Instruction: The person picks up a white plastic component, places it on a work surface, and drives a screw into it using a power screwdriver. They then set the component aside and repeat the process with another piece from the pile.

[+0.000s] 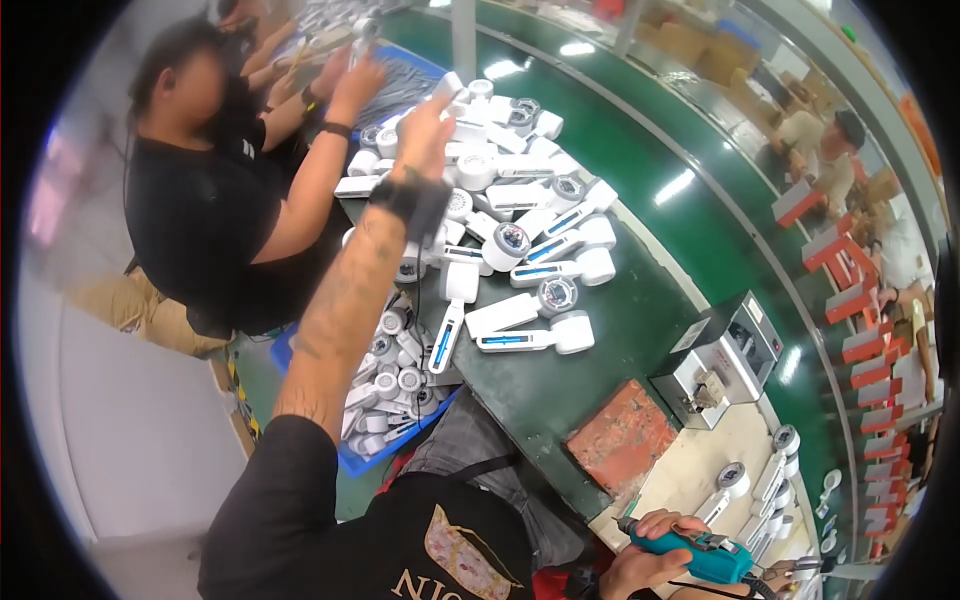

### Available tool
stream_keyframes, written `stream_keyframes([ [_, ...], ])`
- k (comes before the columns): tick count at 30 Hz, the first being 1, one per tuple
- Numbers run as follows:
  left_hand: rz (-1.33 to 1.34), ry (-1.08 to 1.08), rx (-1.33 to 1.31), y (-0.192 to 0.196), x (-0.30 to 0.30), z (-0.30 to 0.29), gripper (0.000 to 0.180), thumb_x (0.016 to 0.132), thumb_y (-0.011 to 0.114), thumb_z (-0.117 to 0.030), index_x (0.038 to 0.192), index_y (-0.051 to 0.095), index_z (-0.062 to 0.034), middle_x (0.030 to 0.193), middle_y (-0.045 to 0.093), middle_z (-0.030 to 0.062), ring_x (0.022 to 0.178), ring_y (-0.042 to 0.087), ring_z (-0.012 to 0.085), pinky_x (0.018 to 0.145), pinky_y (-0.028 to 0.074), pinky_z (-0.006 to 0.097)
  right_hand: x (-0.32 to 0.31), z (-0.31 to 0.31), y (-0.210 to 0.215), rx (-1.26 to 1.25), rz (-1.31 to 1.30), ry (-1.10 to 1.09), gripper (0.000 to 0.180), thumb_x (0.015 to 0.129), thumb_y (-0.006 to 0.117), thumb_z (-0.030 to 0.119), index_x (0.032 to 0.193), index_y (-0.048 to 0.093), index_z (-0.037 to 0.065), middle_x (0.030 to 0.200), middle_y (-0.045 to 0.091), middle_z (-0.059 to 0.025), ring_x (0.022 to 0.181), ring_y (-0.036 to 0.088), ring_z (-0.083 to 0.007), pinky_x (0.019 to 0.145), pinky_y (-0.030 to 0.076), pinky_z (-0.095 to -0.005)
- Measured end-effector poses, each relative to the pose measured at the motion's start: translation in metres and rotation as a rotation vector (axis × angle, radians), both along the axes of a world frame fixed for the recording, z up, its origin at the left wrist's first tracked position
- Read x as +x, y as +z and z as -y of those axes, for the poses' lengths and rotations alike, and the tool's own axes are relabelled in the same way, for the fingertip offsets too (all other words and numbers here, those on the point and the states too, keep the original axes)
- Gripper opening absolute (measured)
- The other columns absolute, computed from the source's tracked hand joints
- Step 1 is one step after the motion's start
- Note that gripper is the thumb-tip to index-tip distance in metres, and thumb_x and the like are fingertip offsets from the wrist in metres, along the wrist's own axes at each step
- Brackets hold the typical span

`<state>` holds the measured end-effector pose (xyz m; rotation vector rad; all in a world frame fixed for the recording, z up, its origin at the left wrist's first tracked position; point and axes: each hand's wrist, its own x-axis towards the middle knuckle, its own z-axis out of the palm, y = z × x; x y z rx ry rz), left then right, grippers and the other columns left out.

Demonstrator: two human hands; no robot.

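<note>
My left arm stretches forward over a heap of white handheld fan housings [535,190] on the dark green bench. At the far edge of the heap, my left hand [424,138] is closed on a tilted white fan housing [450,84]; its fingertips show only in part. Several nearer housings lie with their handles uncovered, showing a long blue strip inside, and some round heads show wiring. Low at the right, my right hand [645,562] wraps around a teal electric screwdriver [705,556], whose dark tip points left.
A blue bin [375,462] of white fan parts stands beside my lap. A reddish block [622,437] and a metal-and-black machine [722,360] sit on the bench. More fans [733,480] lie at the right. A co-worker [205,190] sits at the left, arms reaching to the bench.
</note>
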<state>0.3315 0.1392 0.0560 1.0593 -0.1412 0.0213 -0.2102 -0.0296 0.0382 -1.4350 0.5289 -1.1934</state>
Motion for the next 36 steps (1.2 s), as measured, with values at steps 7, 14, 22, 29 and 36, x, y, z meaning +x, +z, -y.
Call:
stream_keyframes([
  [7,0.383,-0.625,0.457,0.016,-0.235,0.104,0.014,0.097,0.050,-0.006,0.099,0.063,-0.0012,0.095,0.068,0.0071,0.089,0.061,0.0129,0.085,0.049,0.029,-0.008,0.002,0.002,0.035,0.027,0.071,0.068,0.086,0.067,0.058,0.112,0.049,-0.002,0.072,0.059,-0.0103,0.064,0.059,-0.0208,0.056,0.048,-0.0331],
  [14,1.023,-1.082,0.714,-0.039,-0.447,0.261,0.038,0.088,0.061,-0.044,0.097,0.058,-0.0070,0.081,0.062,0.0133,0.081,0.061,0.0351,0.071,0.043,0.049,-0.050,-0.008,0.011,0.142,0.055,0.059,0.069,0.083,0.070,0.057,0.111,0.050,-0.002,0.073,0.055,-0.0087,0.064,0.056,-0.0220,0.058,0.047,-0.0332],
  [22,1.035,-0.985,1.033,-0.083,-0.501,0.321,0.050,0.083,0.057,-0.053,0.100,0.059,-0.0057,0.100,0.061,0.0090,0.095,0.058,0.0307,0.084,0.043,0.048,-0.093,-0.002,0.002,0.135,-0.021,0.075,0.064,0.087,0.073,0.044,0.120,0.051,-0.005,0.086,0.060,-0.0098,0.079,0.059,-0.0193,0.071,0.049,-0.0328],
  [29,1.228,-0.773,0.778,-0.062,-0.439,0.279,0.032,0.078,0.067,-0.029,0.102,0.063,-0.0069,0.095,0.062,0.0096,0.093,0.062,0.0273,0.076,0.052,0.040,-0.076,0.022,0.003,0.139,0.002,0.080,0.059,0.088,0.072,0.039,0.121,0.051,-0.006,0.087,0.060,-0.0103,0.083,0.060,-0.0208,0.077,0.049,-0.0346],
  [36,1.072,-1.142,0.882,-0.026,-0.353,0.190,0.030,0.080,0.068,-0.029,0.098,0.065,-0.0047,0.097,0.062,0.0101,0.096,0.062,0.0304,0.078,0.051,0.040,-0.040,0.036,0.013,0.112,-0.074,-0.031,0.063,0.091,0.062,0.056,0.112,0.052,-0.002,0.076,0.055,-0.0082,0.069,0.056,-0.0210,0.064,0.046,-0.0327],
])
